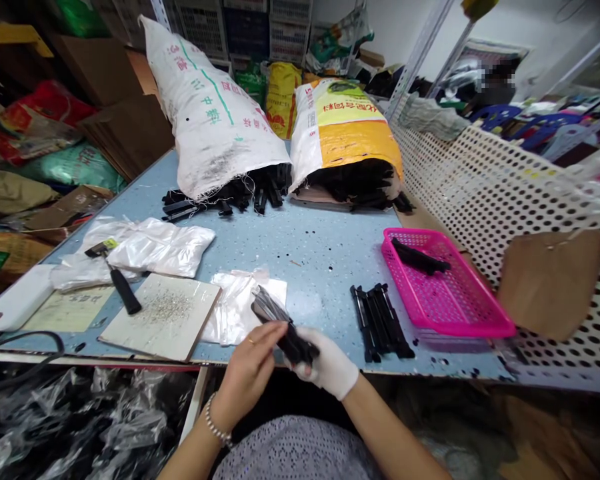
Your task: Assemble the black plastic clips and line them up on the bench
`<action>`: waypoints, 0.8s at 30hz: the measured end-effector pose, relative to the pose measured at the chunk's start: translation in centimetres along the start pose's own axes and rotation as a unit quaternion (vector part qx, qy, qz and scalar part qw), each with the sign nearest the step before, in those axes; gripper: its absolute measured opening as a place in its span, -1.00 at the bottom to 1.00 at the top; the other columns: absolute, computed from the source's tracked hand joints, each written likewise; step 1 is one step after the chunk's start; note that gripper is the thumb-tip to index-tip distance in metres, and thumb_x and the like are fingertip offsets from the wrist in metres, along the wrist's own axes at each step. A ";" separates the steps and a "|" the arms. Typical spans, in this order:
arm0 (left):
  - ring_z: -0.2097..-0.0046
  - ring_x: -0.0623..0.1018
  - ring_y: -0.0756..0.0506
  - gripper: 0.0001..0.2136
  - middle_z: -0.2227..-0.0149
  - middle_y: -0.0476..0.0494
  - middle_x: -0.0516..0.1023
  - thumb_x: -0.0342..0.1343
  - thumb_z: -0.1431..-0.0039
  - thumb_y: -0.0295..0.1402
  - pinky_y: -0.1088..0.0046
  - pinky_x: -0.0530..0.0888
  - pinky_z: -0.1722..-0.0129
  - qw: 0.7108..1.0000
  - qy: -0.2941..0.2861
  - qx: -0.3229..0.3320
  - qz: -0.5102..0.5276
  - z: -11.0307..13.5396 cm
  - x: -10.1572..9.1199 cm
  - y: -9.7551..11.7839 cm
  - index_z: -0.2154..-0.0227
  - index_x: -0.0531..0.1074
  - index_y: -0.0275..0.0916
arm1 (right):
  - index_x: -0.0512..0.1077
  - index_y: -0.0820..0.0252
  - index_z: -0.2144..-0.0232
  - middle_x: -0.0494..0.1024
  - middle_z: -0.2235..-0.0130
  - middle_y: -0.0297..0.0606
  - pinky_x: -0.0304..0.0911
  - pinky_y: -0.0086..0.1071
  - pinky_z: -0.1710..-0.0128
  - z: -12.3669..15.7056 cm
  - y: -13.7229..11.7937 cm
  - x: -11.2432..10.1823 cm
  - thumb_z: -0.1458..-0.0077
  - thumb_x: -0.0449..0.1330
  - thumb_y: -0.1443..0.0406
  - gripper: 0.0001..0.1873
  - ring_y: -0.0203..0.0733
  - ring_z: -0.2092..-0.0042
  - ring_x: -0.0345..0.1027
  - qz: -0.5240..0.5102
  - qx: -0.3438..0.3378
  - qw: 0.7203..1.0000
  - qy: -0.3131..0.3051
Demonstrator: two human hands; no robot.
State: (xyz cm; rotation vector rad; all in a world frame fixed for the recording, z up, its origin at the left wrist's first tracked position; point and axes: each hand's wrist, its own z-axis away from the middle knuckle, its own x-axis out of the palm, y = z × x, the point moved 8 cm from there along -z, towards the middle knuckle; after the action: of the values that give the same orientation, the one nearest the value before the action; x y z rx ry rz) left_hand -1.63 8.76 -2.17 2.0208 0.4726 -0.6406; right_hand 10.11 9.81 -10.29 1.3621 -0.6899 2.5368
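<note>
My right hand (pixel 330 368), in a white glove, is closed round a bundle of black plastic strips (pixel 280 325) at the table's near edge. My bare left hand (pixel 250 373), with a ring and a bead bracelet, pinches the same bundle from the left. The strips' far end points up and left over a clear plastic bag (pixel 235 307). A small stack of the same black strips (pixel 380 320) lies on the blue table (pixel 310 253) to the right of my hands.
A pink basket (pixel 460 313) holds one black piece at the right. Two woven sacks (pixel 210 113) (pixel 345 127) spill black strips at the back. A hammer (pixel 115 273), a white board (pixel 165 320) and plastic bags (pixel 150 243) lie left. A perforated white panel (pixel 505 193) borders the right.
</note>
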 end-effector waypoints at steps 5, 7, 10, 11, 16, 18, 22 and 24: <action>-0.21 0.40 -0.15 -0.51 -0.17 -0.24 0.38 -0.07 -0.28 -0.59 0.15 0.42 -0.17 0.990 0.128 -0.064 -0.014 0.8 -2.4 -1.7 -0.23 0.24 -0.07 | 0.39 0.40 0.06 0.36 0.55 -0.40 -0.32 -0.64 0.79 2.0 0.5 3.4 -0.24 -0.04 -0.10 -0.36 -0.51 0.70 -0.23 -0.073 0.013 0.983 -0.166; -0.20 0.40 -0.15 -0.52 -0.20 -0.26 0.32 -0.09 -0.26 -0.63 0.18 0.45 -0.13 0.994 0.103 -0.039 -0.019 0.8 -1.4 -1.2 -0.18 0.27 -0.08 | 0.37 0.39 0.02 0.34 0.55 -0.42 -0.30 -0.66 0.78 2.2 0.0 3.8 -0.25 -0.04 -0.08 -0.37 -0.51 0.69 -0.23 -0.116 -0.021 0.976 -0.183; -0.25 0.35 -0.18 -0.50 -0.28 -0.28 0.22 -0.15 -0.24 -0.66 0.14 0.43 -0.15 0.996 0.056 -0.040 -0.061 0.8 -0.2 -0.9 -0.16 0.29 -0.10 | 0.35 0.42 -0.01 0.40 0.51 -0.36 -0.24 -0.67 0.77 2.1 -0.5 3.8 -0.25 -0.02 -0.02 -0.40 -0.52 0.67 -0.17 -0.127 -0.053 0.972 -0.189; -0.27 0.32 -0.19 -0.47 -0.29 -0.29 0.21 -0.17 -0.24 -0.67 0.11 0.40 -0.18 0.994 0.059 -0.050 -0.082 0.7 -0.3 -1.1 -0.21 0.25 -0.11 | 0.34 0.43 -0.02 0.42 0.50 -0.33 -0.23 -0.66 0.76 2.1 -0.5 3.5 -0.25 -0.02 -0.01 -0.40 -0.52 0.67 -0.16 -0.122 -0.057 0.974 -0.183; -0.32 0.24 -0.20 -0.34 -0.32 -0.30 0.17 -0.19 -0.24 -0.67 0.09 0.32 -0.26 0.987 0.076 -0.065 -0.122 -0.6 -1.9 -2.1 -0.37 -0.03 -0.10 | 0.35 0.43 0.00 0.45 0.51 -0.28 -0.24 -0.60 0.76 2.6 0.1 2.3 -0.24 -0.02 -0.04 -0.38 -0.50 0.69 -0.13 -0.075 -0.029 0.987 -0.141; -0.33 0.24 -0.21 -0.33 -0.33 -0.31 0.17 -0.19 -0.24 -0.68 0.09 0.34 -0.25 0.989 0.064 -0.039 -0.128 -1.0 -1.7 -1.4 -0.38 -0.07 -0.10 | 0.39 0.41 0.10 0.43 0.52 -0.29 -0.26 -0.59 0.77 2.7 0.5 2.1 -0.22 -0.03 -0.06 -0.39 -0.49 0.69 -0.13 -0.057 -0.008 0.990 -0.132; -0.27 0.33 -0.18 -0.31 -0.30 -0.33 0.24 -0.20 -0.22 -0.71 0.17 0.43 -0.17 0.993 -0.028 0.086 -0.078 0.2 1.3 2.6 -0.38 -0.08 -0.14 | 0.38 0.28 0.41 0.36 0.57 -0.36 -0.19 -0.59 0.75 1.8 0.9 0.4 -0.18 0.02 -0.11 -0.45 -0.48 0.67 -0.11 -0.014 -0.020 0.999 -0.021; -0.25 0.35 -0.17 -0.32 -0.29 -0.33 0.27 -0.20 -0.21 -0.70 0.21 0.44 -0.17 0.990 -0.079 0.118 -0.016 1.4 3.1 4.4 -0.38 -0.06 -0.18 | 0.36 0.21 0.42 0.32 0.56 -0.39 -0.03 -0.56 0.69 1.6 0.0 -1.2 -0.18 0.05 -0.08 -0.52 -0.44 0.64 0.00 0.061 -0.104 0.988 0.099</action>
State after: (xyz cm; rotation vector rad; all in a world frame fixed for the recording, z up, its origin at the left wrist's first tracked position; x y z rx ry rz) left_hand 2.90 5.64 -1.71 2.1663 0.3482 -0.9047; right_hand 11.96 9.13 -10.58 1.0152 -0.9902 2.5588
